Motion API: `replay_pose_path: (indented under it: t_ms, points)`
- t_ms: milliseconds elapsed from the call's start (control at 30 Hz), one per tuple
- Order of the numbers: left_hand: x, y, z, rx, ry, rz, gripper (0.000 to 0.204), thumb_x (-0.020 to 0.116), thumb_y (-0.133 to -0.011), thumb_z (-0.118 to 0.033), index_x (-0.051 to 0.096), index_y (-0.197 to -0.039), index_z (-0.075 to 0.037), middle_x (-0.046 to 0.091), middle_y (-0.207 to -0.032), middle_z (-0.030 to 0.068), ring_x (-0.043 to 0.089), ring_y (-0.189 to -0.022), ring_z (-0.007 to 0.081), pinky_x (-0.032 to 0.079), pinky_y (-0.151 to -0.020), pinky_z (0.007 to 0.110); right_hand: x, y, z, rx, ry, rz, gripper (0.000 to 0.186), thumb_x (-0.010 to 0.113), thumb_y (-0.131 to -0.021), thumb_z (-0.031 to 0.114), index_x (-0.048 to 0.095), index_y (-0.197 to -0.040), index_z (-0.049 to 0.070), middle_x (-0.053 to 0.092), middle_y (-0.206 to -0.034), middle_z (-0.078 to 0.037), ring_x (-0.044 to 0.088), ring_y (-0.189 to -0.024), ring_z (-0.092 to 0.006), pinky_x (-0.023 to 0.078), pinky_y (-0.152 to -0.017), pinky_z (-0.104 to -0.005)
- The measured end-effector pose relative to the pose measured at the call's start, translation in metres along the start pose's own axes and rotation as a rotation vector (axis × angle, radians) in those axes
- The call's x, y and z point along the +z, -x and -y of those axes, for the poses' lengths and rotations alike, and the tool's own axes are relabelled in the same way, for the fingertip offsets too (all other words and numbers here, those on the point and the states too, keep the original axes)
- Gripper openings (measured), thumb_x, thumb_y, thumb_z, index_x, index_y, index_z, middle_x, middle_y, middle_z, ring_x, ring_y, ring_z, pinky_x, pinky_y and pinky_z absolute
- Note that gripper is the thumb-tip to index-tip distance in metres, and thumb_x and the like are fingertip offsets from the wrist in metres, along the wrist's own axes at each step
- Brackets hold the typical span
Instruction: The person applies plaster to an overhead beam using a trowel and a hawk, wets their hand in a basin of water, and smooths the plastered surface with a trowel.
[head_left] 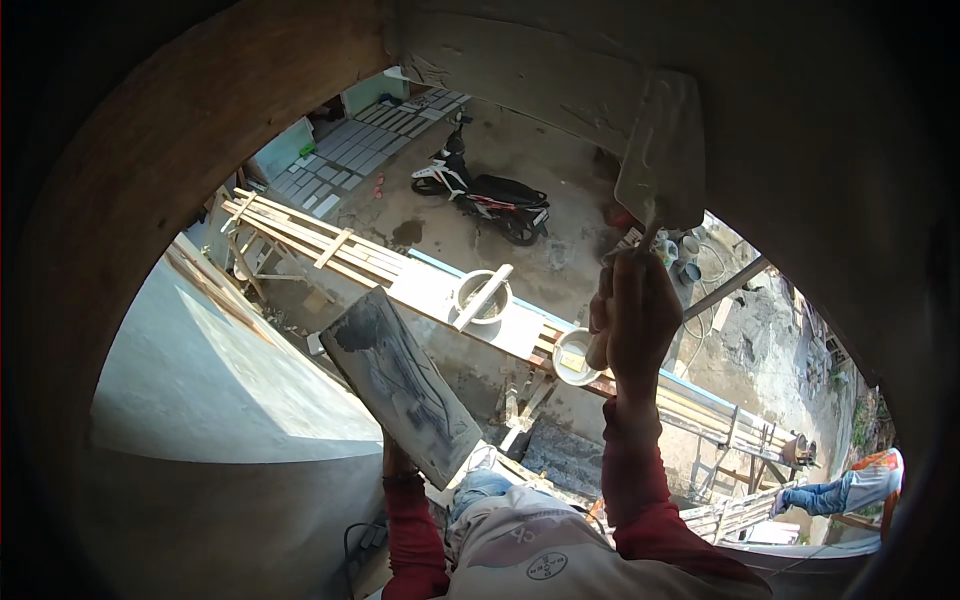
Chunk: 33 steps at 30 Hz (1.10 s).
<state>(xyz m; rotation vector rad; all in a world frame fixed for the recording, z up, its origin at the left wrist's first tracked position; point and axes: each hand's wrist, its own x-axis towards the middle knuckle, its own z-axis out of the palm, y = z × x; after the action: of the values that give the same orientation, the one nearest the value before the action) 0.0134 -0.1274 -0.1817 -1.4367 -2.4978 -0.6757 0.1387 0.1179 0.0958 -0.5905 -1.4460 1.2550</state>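
My right hand (636, 310) grips the handle of a metal trowel (662, 140), whose blade is held up against the grey plastered underside of an edge (520, 70). My left hand (398, 455), mostly hidden, holds a rectangular board (400, 390) from beneath, tilted and smeared with dark grey mortar. Whether the trowel blade actually touches the plaster I cannot tell.
Below runs a plank scaffold (300, 240) with a bucket (465, 300) under a batten and a basin (574, 365). A motorbike (500, 195) stands in the yard beside laid tiles (350, 150). A person (860, 485) is at lower right. A curved wall (200, 370) is at left.
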Motion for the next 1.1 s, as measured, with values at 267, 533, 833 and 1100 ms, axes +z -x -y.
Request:
replay_pose_path:
  t_ms: [267,533,833,1100]
  points:
    - [0.011,-0.015,-0.011,-0.099,0.387,0.000,0.047,0.047,-0.094,-0.028,0.038,-0.135,-0.007,0.046,-0.131,0.0113,0.048,-0.118,0.0242,0.041,-0.099,0.040,-0.105,0.041,0.022,-0.066,-0.139,-0.394,0.023,0.044,-0.098,0.024,0.047,-0.088,0.004,0.044,-0.061,-0.001,0.038,-0.040,-0.0066,0.028,-0.035,-0.0211]
    - [0.023,0.007,-0.007,-0.506,1.397,0.047,0.048,0.047,-0.095,-0.029,0.036,-0.136,-0.007,0.047,-0.131,0.0108,0.049,-0.117,0.0233,0.042,-0.098,0.039,0.134,-0.019,-0.028,-0.493,0.184,0.108,0.012,0.056,-0.090,0.009,0.048,-0.087,0.001,0.054,-0.065,-0.012,0.056,-0.055,-0.0301,0.043,-0.050,-0.0329]
    - [0.026,-0.007,0.003,-0.671,1.741,0.094,0.048,0.046,-0.095,-0.029,0.035,-0.137,-0.008,0.047,-0.130,0.0102,0.049,-0.116,0.0223,0.043,-0.097,0.038,0.132,-0.027,-0.026,-0.419,0.126,0.040,0.018,0.057,-0.090,0.015,0.043,-0.092,0.003,0.053,-0.067,-0.019,0.053,-0.059,-0.0416,0.039,-0.050,-0.0468]
    - [0.044,-0.028,-0.034,-0.654,1.871,0.321,0.049,0.046,-0.096,-0.030,0.034,-0.138,-0.008,0.047,-0.130,0.0097,0.050,-0.114,0.0214,0.044,-0.095,0.036,-0.086,0.032,0.030,0.011,0.199,-0.143,0.012,0.057,-0.091,0.011,0.051,-0.087,0.001,0.055,-0.064,-0.005,0.049,-0.048,-0.0092,0.039,-0.044,-0.0264]
